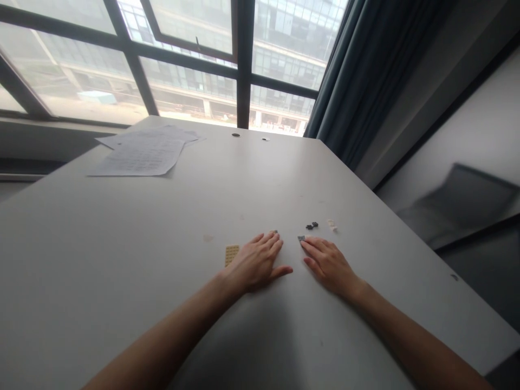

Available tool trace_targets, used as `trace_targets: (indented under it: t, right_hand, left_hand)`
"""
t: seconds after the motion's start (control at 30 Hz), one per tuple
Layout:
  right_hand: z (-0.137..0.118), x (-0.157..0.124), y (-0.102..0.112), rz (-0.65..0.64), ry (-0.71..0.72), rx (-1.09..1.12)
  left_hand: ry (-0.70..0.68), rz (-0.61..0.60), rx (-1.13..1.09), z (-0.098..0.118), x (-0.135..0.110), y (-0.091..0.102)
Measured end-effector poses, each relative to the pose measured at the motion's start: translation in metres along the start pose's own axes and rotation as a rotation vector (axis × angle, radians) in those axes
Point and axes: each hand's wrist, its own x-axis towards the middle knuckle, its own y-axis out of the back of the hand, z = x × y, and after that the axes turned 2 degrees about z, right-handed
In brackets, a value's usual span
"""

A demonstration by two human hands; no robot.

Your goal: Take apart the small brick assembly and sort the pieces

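My left hand (258, 262) lies flat on the white table (122, 244), fingers stretched out and thumb spread to the right. A tan studded plate (231, 254) sits just left of it. My right hand (328, 264) rests palm down beside it, fingers extended toward a small grey piece (301, 238) at its fingertips. A little farther off lie two small black pieces (312, 225) and a small cream brick (332, 225). Neither hand holds anything.
Printed paper sheets (142, 154) lie at the table's far left. Two small round holes (236, 135) sit near the far edge by the window. A dark curtain (365, 76) hangs at the right; the table's right edge drops off beside a wall.
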Motion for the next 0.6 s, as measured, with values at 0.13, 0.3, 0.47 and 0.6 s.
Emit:
trace_targets:
  t: [0.13, 0.3, 0.47, 0.6]
  right_hand:
    - [0.026, -0.025, 0.006, 0.013, -0.04, -0.044]
    - [0.057, -0.039, 0.006, 0.045, -0.069, -0.079]
    - [0.069, -0.038, 0.001, 0.085, -0.09, -0.068]
    - [0.07, -0.037, -0.001, 0.132, -0.106, -0.045]
  left_hand:
    - [-0.059, 0.017, -0.007, 0.021, 0.022, -0.013]
    - [-0.107, 0.061, 0.003, 0.053, 0.05, -0.031]
    - [-0.13, 0.064, 0.062, 0.076, 0.076, -0.048]
    - [-0.119, 0.054, 0.081, 0.085, 0.085, -0.055]
